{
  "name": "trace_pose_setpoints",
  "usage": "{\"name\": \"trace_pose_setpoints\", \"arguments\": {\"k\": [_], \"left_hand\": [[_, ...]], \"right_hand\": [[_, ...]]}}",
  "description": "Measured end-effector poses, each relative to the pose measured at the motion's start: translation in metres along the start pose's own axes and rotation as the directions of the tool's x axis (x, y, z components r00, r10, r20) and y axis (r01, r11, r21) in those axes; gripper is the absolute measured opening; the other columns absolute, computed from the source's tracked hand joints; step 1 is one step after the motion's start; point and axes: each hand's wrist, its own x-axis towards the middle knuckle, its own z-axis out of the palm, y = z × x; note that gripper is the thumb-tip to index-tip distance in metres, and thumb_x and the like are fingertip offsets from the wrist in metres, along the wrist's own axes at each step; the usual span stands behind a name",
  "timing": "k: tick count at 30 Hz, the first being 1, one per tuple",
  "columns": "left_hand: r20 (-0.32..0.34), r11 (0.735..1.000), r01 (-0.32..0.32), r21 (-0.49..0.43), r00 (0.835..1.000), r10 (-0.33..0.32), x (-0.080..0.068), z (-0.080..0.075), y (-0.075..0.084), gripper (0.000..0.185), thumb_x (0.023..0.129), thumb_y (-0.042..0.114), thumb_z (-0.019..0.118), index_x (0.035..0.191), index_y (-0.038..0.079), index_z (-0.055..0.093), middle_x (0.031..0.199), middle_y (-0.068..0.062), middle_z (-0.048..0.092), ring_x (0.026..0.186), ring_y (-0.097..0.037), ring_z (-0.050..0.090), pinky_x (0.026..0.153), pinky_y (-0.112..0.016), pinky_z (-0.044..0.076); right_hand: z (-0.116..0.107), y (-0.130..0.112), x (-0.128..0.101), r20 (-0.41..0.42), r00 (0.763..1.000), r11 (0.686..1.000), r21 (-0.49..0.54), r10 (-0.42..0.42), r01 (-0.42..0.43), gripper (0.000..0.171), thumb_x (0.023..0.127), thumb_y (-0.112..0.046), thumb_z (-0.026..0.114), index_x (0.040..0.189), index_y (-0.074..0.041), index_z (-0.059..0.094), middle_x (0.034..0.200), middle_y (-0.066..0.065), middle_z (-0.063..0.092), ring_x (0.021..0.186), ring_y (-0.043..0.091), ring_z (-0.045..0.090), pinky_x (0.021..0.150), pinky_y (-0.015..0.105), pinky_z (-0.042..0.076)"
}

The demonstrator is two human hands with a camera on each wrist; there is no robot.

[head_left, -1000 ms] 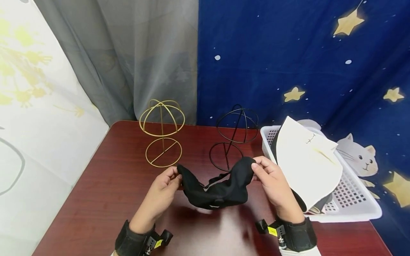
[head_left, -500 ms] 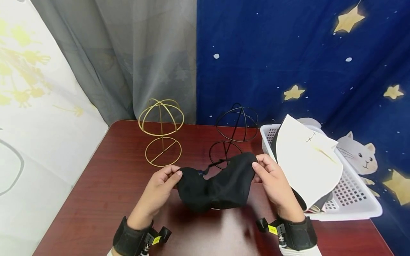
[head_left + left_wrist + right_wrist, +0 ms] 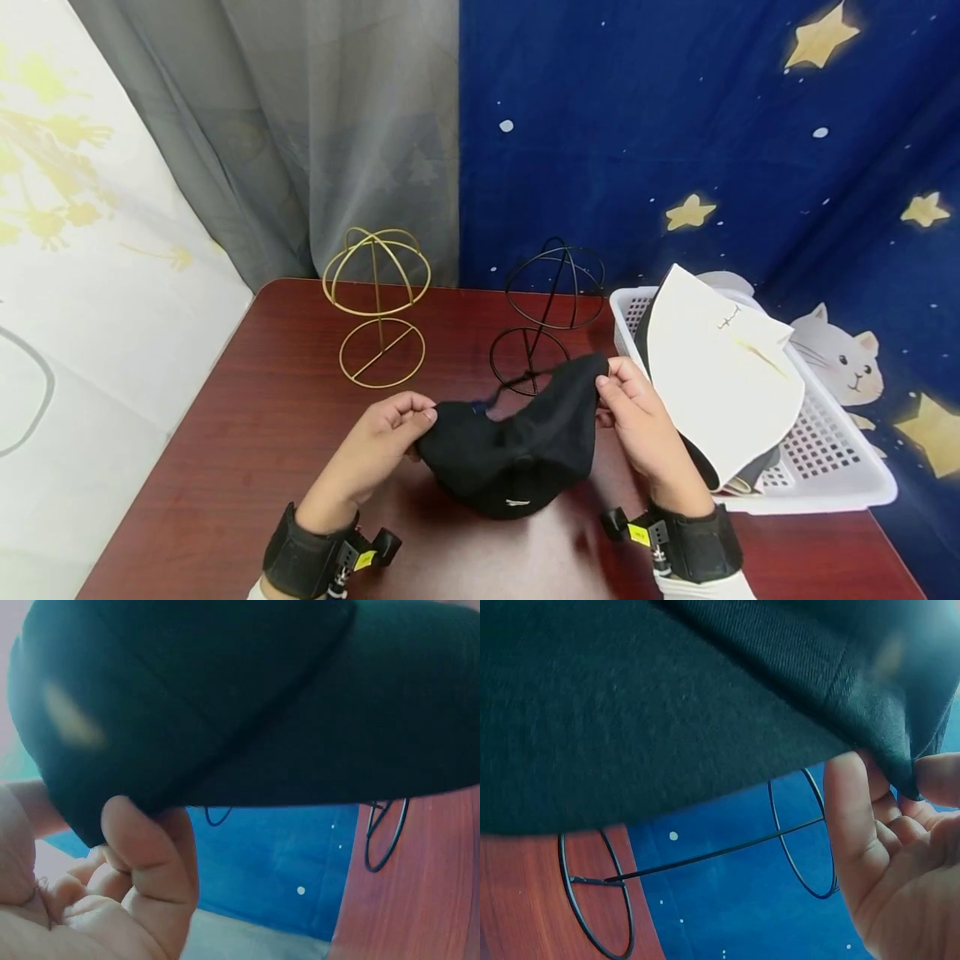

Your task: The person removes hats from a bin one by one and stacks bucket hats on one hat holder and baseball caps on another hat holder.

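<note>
Both hands pinch a black cap [image 3: 513, 446]: left hand [image 3: 378, 442] at its left edge, right hand [image 3: 637, 425] at its right edge, fingers curled. The cap hangs above the tabletop [image 3: 247, 450], before the black wire stand [image 3: 547, 329], partly hiding its base. Its long axis runs left-right

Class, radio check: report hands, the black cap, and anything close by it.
Left hand pinches black cap at its left edge. Right hand pinches its right edge. Cap held above table. Black wire stand just behind; white basket to the right.
</note>
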Motion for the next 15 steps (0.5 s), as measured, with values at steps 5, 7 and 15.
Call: {"name": "trace_pose_setpoints", "arguments": {"k": [5, 7, 15], "left_hand": [[-0.056, 0.990, 0.022, -0.141, 0.998, -0.030, 0.0005, 0.0003, 0.0022, 0.015, 0.103, 0.012, 0.047, 0.100, -0.002, 0.053, 0.083, -0.007, 0.053, 0.071, -0.017, 0.054, 0.063, -0.027, 0.049], [-0.040, 0.989, 0.036, -0.144, 0.998, -0.042, 0.0003, -0.0005, 0.0029, 0.020, 0.104, 0.015, 0.047, 0.100, -0.002, 0.055, 0.083, -0.006, 0.054, 0.070, -0.016, 0.055, 0.062, -0.027, 0.049], [-0.025, 0.989, 0.008, -0.150, 1.000, -0.012, -0.0010, -0.0008, 0.0016, 0.022, 0.106, 0.019, 0.048, 0.103, -0.002, 0.054, 0.083, -0.004, 0.054, 0.069, -0.014, 0.053, 0.061, -0.025, 0.048]], "right_hand": [[-0.0021, 0.0015, 0.0006, 0.018, 1.000, 0.999, -0.039, 0.013, -0.012, 0.005, 0.107, -0.005, 0.040, 0.107, -0.002, 0.043, 0.083, -0.002, 0.063, 0.069, 0.008, 0.061, 0.057, 0.022, 0.052], [-0.0033, 0.0027, 0.0005, 0.043, 0.999, 0.998, -0.063, 0.015, -0.012, 0.005, 0.106, -0.004, 0.040, 0.108, 0.000, 0.042, 0.082, -0.002, 0.062, 0.067, 0.007, 0.059, 0.054, 0.021, 0.050], [-0.0055, 0.0055, 0.0003, 0.062, 0.996, 0.993, -0.111, 0.057, -0.050, 0.011, 0.106, -0.004, 0.042, 0.111, 0.005, 0.039, 0.081, -0.001, 0.061, 0.063, 0.011, 0.058, 0.053, 0.023, 0.050]]}}
